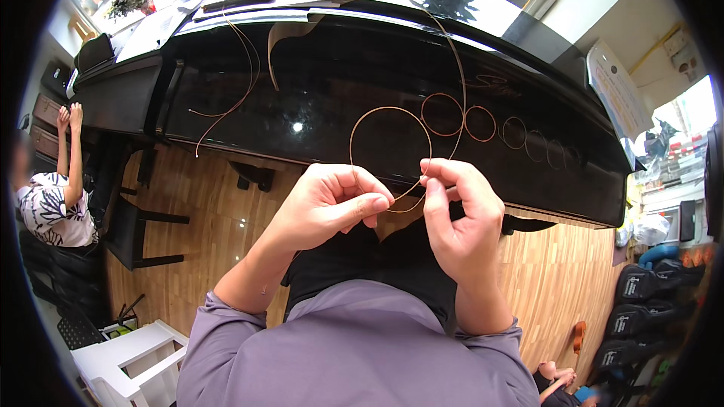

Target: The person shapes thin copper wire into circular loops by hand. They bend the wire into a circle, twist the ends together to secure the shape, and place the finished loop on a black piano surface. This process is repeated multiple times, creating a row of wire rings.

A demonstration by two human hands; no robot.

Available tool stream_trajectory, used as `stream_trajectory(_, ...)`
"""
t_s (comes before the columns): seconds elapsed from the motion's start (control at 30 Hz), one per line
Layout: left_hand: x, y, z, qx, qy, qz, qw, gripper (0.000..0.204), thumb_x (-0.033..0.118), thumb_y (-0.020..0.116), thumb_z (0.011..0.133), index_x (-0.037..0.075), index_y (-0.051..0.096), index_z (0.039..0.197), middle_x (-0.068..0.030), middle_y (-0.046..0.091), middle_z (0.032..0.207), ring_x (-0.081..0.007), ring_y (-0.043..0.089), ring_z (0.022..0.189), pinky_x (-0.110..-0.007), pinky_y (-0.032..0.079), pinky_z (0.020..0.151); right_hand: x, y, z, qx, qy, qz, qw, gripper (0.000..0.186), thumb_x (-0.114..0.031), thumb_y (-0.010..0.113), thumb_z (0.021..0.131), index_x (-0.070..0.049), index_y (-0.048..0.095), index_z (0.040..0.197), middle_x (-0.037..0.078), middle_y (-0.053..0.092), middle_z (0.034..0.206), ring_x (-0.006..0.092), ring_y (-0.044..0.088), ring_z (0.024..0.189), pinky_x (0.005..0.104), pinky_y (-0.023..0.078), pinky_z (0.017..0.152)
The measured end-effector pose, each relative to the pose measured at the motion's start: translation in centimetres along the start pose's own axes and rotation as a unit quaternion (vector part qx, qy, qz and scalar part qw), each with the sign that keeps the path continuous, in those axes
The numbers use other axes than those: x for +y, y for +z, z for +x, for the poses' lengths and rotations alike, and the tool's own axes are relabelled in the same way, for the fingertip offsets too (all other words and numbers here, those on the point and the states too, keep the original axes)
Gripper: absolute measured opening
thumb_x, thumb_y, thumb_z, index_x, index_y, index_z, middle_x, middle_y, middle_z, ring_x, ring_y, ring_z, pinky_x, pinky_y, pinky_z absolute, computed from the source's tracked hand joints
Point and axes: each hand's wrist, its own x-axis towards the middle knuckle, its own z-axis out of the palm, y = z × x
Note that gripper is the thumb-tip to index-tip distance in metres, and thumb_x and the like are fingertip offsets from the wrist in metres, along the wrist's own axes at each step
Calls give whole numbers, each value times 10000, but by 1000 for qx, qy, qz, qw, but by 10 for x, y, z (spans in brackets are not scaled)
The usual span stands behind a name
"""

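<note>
Head camera showed your left hand (332, 203) and right hand (460, 215) raised at the centre of the frame, in front of a glossy black piano (317, 90). Both hands had their fingers curled in, thumb and forefinger pinched shut on a thin copper-coloured wire (388, 109). That wire curved up from your fingertips into a large loop just above them, with smaller coils trailing toward the right of the frame. Another person (53, 196) sat at the far left edge, beside a dark stool (139, 218).
</note>
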Motion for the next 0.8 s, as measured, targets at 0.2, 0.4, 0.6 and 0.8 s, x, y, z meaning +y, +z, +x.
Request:
stream_trajectory(0.2,-4,5,7,0,-30,17,999,145,149,672,877,11,672,922,-15,650,711,-24,562,602,-164,403,481,21,11,13,10,125,221,967,360,-40,517,938,-37,394,1276,134,676,926,142,671,746,235,525,646)
stream_trajectory(0.4,-13,3,11,28,-2,36,999,145,165,672,880,21,655,883,20,601,698,-11,513,579,-164,390,489,40,10,25,-14,199,269,942,287,-96,501,962,11,469,1227,129,681,931,85,610,540,178,459,494)
stream_trajectory(0.6,-21,0,19,27,-12,41,999,172,196,685,875,28,655,853,35,575,654,-3,483,536,-156,361,462,48,12,23,-19,222,267,938,209,-143,520,968,1,608,1092,38,631,731,43,533,498,166,421,465)
stream_trajectory(0.8,-29,5,27,-26,-55,61,996,214,248,685,878,40,698,832,41,575,619,-15,480,516,-174,368,466,51,33,16,-75,232,401,883,229,-186,553,965,1,567,1097,-72,476,624,-21,363,494,163,273,432)
